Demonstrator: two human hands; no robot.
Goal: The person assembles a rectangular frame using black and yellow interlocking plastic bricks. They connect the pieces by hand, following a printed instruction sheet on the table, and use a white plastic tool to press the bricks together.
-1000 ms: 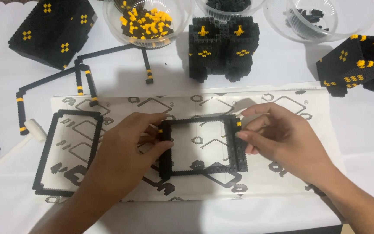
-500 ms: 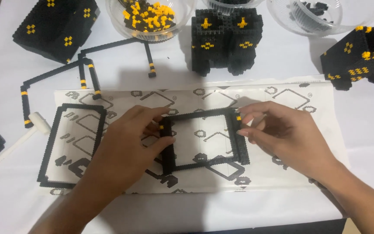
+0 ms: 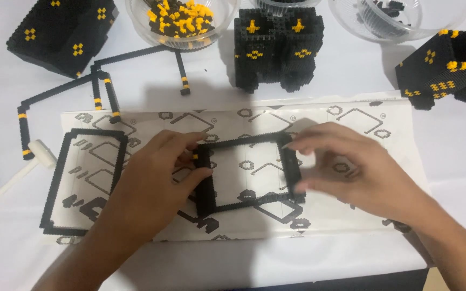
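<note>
I'm at a hobby table: white cloth, instruction sheet near me, bowls of tiny bricks far.

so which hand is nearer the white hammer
Left. The left hand holds the black frame's left side, a little right of the hammer; the right hand is on the frame's far side.
</note>
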